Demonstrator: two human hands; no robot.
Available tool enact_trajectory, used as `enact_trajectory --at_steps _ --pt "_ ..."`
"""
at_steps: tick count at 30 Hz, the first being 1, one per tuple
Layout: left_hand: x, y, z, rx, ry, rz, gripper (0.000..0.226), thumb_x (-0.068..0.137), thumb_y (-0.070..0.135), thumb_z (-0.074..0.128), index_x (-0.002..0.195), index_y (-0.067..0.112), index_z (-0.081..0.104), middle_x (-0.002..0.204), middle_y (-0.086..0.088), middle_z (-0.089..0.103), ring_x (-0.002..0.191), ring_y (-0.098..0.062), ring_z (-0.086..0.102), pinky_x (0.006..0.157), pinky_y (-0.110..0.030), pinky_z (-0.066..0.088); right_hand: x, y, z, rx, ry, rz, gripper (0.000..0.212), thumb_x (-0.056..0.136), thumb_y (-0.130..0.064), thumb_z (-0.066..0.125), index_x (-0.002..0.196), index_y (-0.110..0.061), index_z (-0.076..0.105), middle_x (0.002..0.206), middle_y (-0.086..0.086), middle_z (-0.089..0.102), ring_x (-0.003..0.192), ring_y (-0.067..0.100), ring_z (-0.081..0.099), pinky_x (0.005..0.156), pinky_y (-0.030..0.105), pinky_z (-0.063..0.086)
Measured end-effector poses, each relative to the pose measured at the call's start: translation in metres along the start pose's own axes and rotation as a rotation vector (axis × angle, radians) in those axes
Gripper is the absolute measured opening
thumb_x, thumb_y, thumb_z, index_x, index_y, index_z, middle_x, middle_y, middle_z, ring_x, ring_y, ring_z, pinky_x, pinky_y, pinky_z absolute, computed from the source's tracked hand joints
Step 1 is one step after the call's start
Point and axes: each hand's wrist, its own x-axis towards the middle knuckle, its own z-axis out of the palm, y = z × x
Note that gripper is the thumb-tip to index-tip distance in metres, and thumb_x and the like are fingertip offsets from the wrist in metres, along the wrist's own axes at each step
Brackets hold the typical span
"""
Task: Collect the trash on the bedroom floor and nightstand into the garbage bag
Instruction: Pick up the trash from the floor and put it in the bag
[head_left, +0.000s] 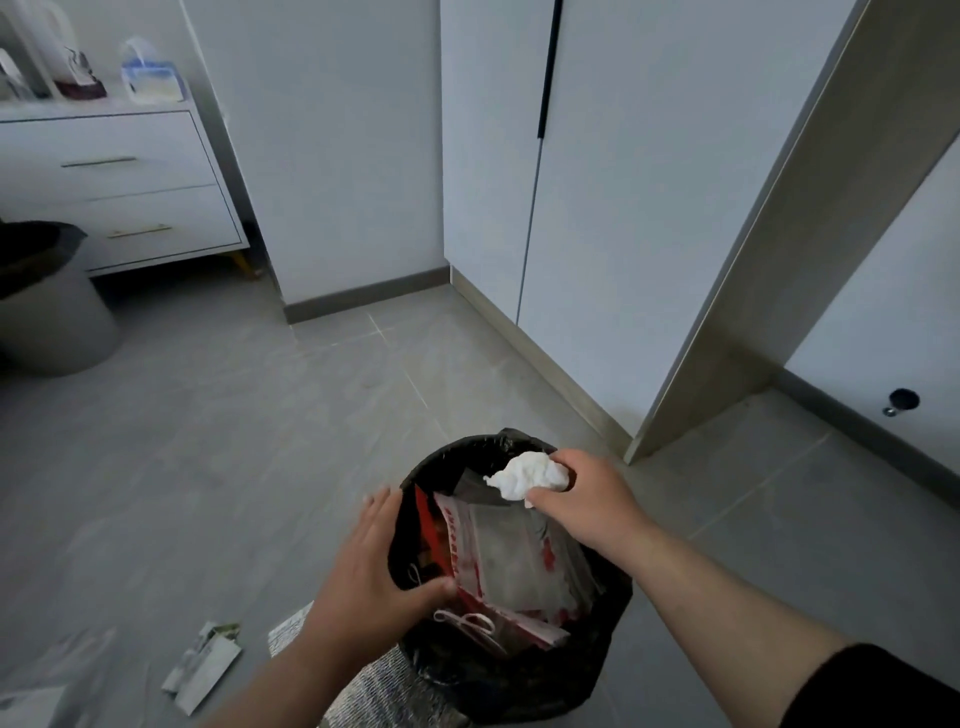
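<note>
Right hand (582, 499) pinches a crumpled white tissue (527, 477) over the garbage bag (519, 680), at twelve o'clock of its mouth; it looks feather-light and soft, so a fingertip pinch should do. Left hand (371, 566) grips the rim at nine o'clock. Red print on the wrappers (509, 566) inside is unreadable.

Hidden under the left hand (371, 566): part of the garbage bag (597, 623) rim. Left of the bag, blurry white paper (31, 704) cut off by the edge.
</note>
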Motion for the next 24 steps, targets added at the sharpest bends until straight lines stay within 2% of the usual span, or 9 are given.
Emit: enact_trajectory --at_steps 2,5,7,8,9,10,12,15,24 --pt "-0.005 -0.008 0.005 0.030 -0.091 -0.026 0.137 0.043 0.083 0.061 0.152 0.027 -0.001 0.156 0.017 -0.008 0.143 0.000 -0.012 0.120 -0.033 0.009 -0.004 -0.004 0.010 -0.051 -0.124 -0.020 0.022 0.069 -0.029 0.073 0.088 -0.021 0.065 0.084 -0.007 0.066 0.079 0.009 0.061 0.063 0.023 0.046" --pt "-0.008 -0.014 0.010 0.058 -0.119 -0.024 0.141 0.042 0.073 0.068 0.150 0.027 -0.010 0.153 0.021 -0.020 0.139 0.005 -0.017 0.118 -0.026 0.009 -0.008 -0.010 0.030 -0.186 -0.281 -0.066 0.026 0.068 -0.038 0.073 0.086 -0.022 0.065 0.083 -0.009 0.063 0.081 0.012 0.061 0.070 0.027 0.050" --pt "-0.007 -0.017 0.011 0.069 -0.111 -0.018 0.139 0.046 0.066 0.070 0.150 0.026 -0.013 0.152 0.021 -0.023 0.138 0.005 -0.021 0.117 -0.023 0.007 -0.008 -0.010 0.045 -0.294 -0.366 -0.065 0.052 0.063 -0.057 0.071 0.106 -0.027 0.064 0.111 -0.005 0.062 0.107 0.018 0.058 0.091 0.035 0.050" --pt "-0.006 -0.019 0.011 0.075 -0.113 -0.016 0.139 0.045 0.065 0.070 0.150 0.025 -0.014 0.153 0.019 -0.023 0.138 0.005 -0.022 0.116 -0.021 0.005 -0.009 -0.010 0.052 -0.327 -0.422 -0.013 0.075 0.062 -0.066 0.067 0.127 -0.031 0.054 0.137 -0.001 0.049 0.129 0.025 0.044 0.106 0.041 0.040" --pt "-0.006 -0.020 0.011 0.079 -0.120 -0.019 0.140 0.045 0.065 0.069 0.150 0.024 -0.014 0.154 0.017 -0.022 0.138 0.004 -0.023 0.115 -0.020 0.003 -0.011 -0.009 0.060 -0.326 -0.475 0.059 0.095 0.062 -0.072 0.064 0.143 -0.033 0.034 0.155 0.002 0.023 0.143 0.032 0.022 0.115 0.047 0.026" --pt "-0.005 -0.021 0.011 0.074 -0.124 -0.026 0.142 0.043 0.066 0.070 0.149 0.024 -0.014 0.155 0.016 -0.020 0.138 0.004 -0.022 0.115 -0.020 0.002 -0.013 -0.007 0.069 -0.315 -0.510 0.118 0.109 0.062 -0.075 0.063 0.150 -0.034 0.015 0.160 0.002 -0.001 0.147 0.034 0.003 0.117 0.051 0.014" --pt "-0.005 -0.024 0.012 0.054 -0.121 -0.025 0.145 0.041 0.069 0.071 0.149 0.023 -0.014 0.155 0.015 -0.018 0.138 0.001 -0.022 0.115 -0.021 0.000 -0.015 -0.002 0.089 -0.399 -0.533 0.132 0.122 0.056 -0.080 0.062 0.149 -0.039 -0.005 0.158 0.003 -0.022 0.145 0.036 -0.013 0.116 0.057 0.003" --pt "-0.004 -0.027 0.013 0.059 -0.110 -0.016 0.146 0.040 0.070 0.070 0.149 0.024 -0.015 0.150 0.019 -0.019 0.138 0.001 -0.023 0.117 -0.023 0.000 -0.011 0.006 0.111 -0.531 -0.592 0.122 0.126 0.057 -0.077 0.063 0.147 -0.039 -0.016 0.155 0.004 -0.029 0.144 0.036 -0.019 0.116 0.057 -0.001" --pt "-0.008 -0.026 0.013 0.045 -0.131 -0.036 0.138 0.053 0.063 0.076 0.147 0.029 -0.020 0.142 0.025 -0.028 0.136 0.003 -0.026 0.114 -0.020 -0.002 0.010 0.037 0.142 -0.741 -0.722 0.222 0.116 0.073 -0.064 0.061 0.145 -0.034 -0.024 0.153 0.011 -0.033 0.143 0.040 -0.020 0.117 0.055 0.008"
